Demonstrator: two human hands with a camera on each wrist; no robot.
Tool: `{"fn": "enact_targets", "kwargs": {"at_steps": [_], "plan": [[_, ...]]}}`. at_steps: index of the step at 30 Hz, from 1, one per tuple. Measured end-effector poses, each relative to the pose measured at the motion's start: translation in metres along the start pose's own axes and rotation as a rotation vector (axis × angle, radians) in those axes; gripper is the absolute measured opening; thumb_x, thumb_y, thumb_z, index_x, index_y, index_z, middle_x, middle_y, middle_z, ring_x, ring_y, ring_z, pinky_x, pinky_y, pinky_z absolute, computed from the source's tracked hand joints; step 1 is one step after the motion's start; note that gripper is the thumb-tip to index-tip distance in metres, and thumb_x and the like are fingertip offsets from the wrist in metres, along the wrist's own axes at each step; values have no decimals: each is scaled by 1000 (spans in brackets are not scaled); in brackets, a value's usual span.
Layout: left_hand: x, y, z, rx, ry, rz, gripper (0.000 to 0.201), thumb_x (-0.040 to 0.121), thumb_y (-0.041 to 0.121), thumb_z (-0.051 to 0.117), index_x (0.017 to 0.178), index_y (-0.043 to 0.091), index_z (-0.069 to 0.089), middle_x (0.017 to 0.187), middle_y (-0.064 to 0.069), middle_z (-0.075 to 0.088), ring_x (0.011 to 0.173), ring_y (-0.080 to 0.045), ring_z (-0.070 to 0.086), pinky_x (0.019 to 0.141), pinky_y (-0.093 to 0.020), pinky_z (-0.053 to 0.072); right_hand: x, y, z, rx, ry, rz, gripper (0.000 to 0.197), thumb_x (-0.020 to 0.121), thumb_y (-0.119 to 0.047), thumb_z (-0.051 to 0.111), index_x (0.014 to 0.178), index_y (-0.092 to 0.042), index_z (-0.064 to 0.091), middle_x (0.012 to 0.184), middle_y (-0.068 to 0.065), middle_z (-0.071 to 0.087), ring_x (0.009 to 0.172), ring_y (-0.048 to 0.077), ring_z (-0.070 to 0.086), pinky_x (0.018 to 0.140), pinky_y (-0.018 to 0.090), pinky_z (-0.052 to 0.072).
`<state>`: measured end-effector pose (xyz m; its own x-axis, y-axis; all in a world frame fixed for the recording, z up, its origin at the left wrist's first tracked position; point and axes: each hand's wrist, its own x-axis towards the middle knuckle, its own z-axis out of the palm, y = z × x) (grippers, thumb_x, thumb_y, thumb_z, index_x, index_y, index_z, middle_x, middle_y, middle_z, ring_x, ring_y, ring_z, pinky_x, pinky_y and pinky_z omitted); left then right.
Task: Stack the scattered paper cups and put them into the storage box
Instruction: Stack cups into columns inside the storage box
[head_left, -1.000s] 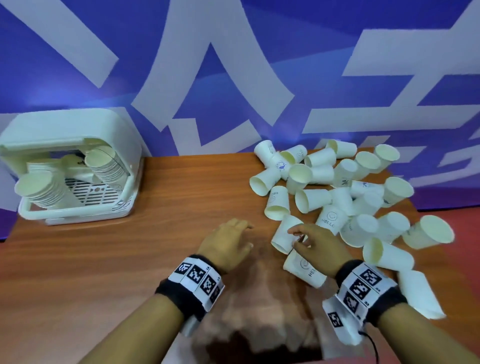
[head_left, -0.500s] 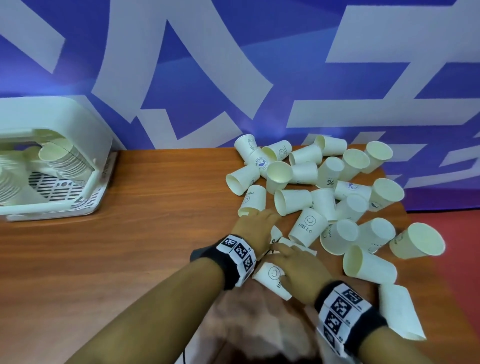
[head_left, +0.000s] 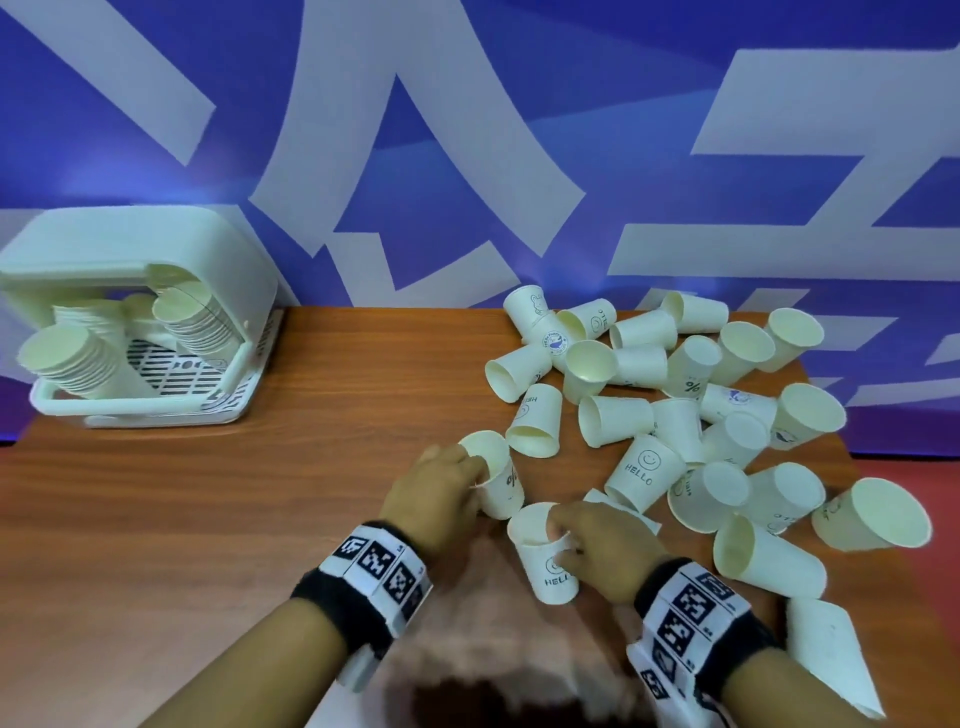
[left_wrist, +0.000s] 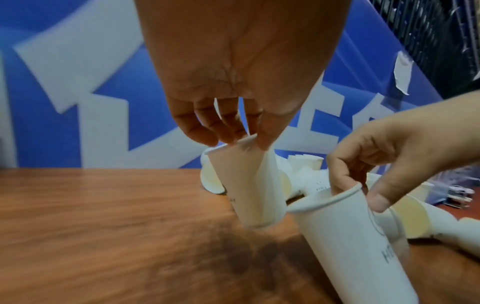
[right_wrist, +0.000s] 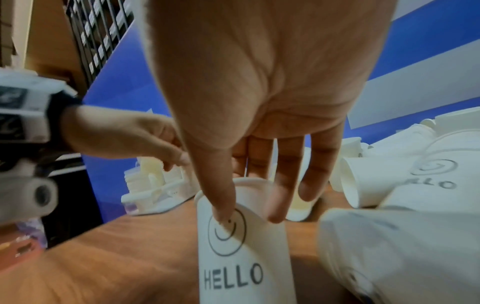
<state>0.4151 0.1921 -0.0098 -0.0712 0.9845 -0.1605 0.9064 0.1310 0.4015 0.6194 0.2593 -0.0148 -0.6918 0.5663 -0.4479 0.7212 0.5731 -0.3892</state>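
Both hands are engaged, each with one paper cup, near the front edge of the desk (head_left: 260, 509). The left hand (head_left: 434, 499) pinches the rim of a cup (head_left: 496, 480), fingers (left_wrist: 200, 131) inside the mouth and thumb on the outer wall; the left wrist view shows this cup lifted clear of the desk and tilted. The right hand (head_left: 605, 551) holds a smiley-printed "HELLO" cup (head_left: 545, 558) in the same manner, thumb on the printed wall and fingers (right_wrist: 280, 197) dipped into the mouth. The two cups sit just beside each other, not yet nested. The remaining loose cups (head_left: 675, 415) lie scattered across the right half of the desk, mostly on their sides, some overlapping. The storage box (head_left: 140, 270) stands at the far left corner with stacks of cups already lying inside. Judgement: these cups are very light, thin-walled and easily crushed, and they will roll when on their sides. The rolled rim is the stiffest part and the sound place to grip; squeezing mid-wall risks denting, which would hinder nesting. Light pressure should suffice, and cups pushed together too firmly may jam.
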Motion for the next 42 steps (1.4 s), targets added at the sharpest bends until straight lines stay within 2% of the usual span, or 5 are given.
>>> {"fn": "enact_targets", "kwargs": {"at_steps": [3,17,27,33,42], "plan": [[-29,-23,-27,3,94,-42,11,88,20,52,97,17,57,98,1,55,93,-21,43,73,-34,42,5,-20,-11,39,77,-16,10,87,-25,54,84,-28,45,80,-11,52,80,13,49,70,26,35],[-89,-167,-144,39,326,-65,24,93,24,48,114,19,58,102,-1,54,92,-24,56,66,-30,36,88,-189,-44,80,307,-91,19,88,-17,51,99,-27,62,98,-9,63,92,14,58,77,36,48],[-135,-327,-218,-12,291,-57,18,90,27,53,106,23,61,98,4,59,92,-18,58,63,-28,34,166,-363,-17,0,374,-54,19,91,-27,48,107,-27,58,104,-7,65,95,17,59,65,26,36],[-146,-380,-245,-38,379,-16,11,86,23,61,96,26,63,86,11,59,82,-13,59,53,-13,28,190,-401,-5,34,383,-18,14,89,-34,50,101,-33,56,89,-4,57,94,15,53,70,28,40],[-137,-421,-273,38,562,52,8,83,18,66,90,23,66,79,8,64,71,-21,62,50,-29,43,214,-426,-21,31,432,-39,17,88,-32,53,104,-34,61,94,-2,50,94,16,53,78,29,44]]}}
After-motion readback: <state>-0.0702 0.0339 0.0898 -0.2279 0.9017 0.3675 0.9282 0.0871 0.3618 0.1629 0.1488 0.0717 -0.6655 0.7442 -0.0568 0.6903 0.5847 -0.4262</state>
